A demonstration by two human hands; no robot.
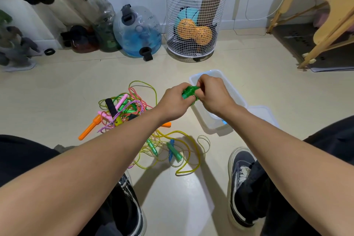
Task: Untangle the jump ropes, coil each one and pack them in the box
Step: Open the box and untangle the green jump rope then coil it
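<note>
Green rope coiled, held just over the box.
Both hands, left hand point(173, 101) and right hand point(212, 95), pinch the green coil point(188, 92) above the clear box point(237, 94); loosen early and it likely springs open. Tangle point(134, 113) remains on the floor.

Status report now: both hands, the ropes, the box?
Both hands, left hand and right hand, grip green coiled rope above box. Tangled pile waits on floor. Nothing blocks.

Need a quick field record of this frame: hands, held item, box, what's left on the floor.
left hand: grips coiled green jump rope
right hand: pinches the same coil
coil position: held over the clear plastic box
box lid: off, lying right of the box
remaining: tangled pile of coloured jump ropes on the floor, left of the box
</note>
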